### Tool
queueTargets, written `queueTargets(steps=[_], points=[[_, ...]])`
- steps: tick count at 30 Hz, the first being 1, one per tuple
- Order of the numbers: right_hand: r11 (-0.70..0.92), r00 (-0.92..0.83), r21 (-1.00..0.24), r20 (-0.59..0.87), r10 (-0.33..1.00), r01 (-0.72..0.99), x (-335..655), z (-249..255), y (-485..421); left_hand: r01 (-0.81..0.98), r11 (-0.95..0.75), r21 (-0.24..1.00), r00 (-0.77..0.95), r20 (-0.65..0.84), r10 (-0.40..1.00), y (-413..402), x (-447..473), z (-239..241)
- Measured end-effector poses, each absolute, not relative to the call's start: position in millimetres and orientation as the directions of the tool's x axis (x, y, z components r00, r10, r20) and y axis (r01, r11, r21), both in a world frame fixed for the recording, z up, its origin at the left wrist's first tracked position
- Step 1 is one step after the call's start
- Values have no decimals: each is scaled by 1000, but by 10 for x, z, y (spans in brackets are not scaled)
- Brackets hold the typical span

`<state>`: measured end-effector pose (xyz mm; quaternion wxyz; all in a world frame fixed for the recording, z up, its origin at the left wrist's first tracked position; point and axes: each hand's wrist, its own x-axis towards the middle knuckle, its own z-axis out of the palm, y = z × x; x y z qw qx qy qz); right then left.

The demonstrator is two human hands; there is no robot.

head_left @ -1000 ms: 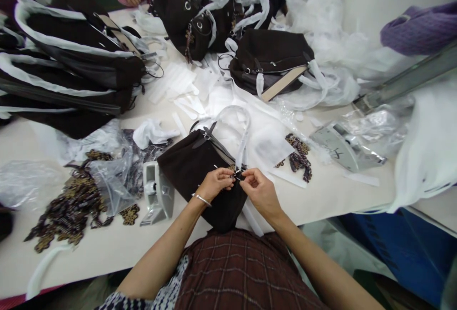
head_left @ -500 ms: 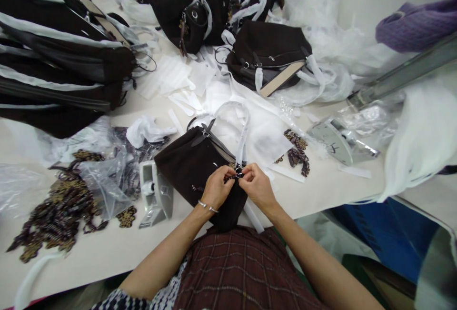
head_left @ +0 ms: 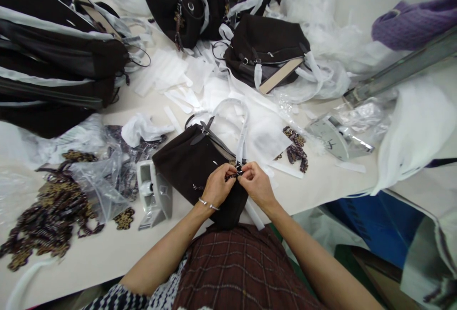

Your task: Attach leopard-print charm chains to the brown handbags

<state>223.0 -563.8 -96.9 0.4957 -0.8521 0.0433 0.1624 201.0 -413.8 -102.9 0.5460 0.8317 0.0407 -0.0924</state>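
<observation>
A dark brown handbag (head_left: 189,160) lies tilted on the table against my apron, its wrapped handle (head_left: 244,124) arching up behind it. Over the bag's right end, my left hand (head_left: 218,185) is closed in a pinch on a beaded charm strap (head_left: 231,175), mostly hidden by the fingers. My right hand (head_left: 257,184) pinches at a small metal ring or clasp (head_left: 239,169) right beside it. Both sets of fingertips nearly meet at the handle's base. Whether the clasp is fastened to the bag, I cannot tell.
Beaded straps with flower-shaped pieces (head_left: 53,210) are heaped at left, by a tape dispenser (head_left: 153,195). Another small pile (head_left: 295,148) and a second dispenser (head_left: 341,138) lie right. More bags (head_left: 266,45) and a bag stack (head_left: 60,62) stand behind, among white paper and plastic.
My hands stay pinched at the same spot on the bag, with only slight finger movement. The view has shifted a little, so the surroundings sit slightly further left.
</observation>
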Motion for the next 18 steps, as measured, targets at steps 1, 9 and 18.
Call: queueTargets(steps=[1, 9, 18], points=[[-498, 942, -834, -322, 92, -236, 2233, -982, -5639, 194, -370, 908, 972, -228, -52, -4129, 2019, -1030], [-411, 926, -870, -352, 135, -271, 2250, -1025, -5685, 371, -334, 867, 899, -425, -104, -4028, 2226, -1084], [-409, 912, -873, -366, 186, -267, 2271, -1060, -5744, 603, -88, 793, 773, -608, -179, -4061, 2286, -1265]])
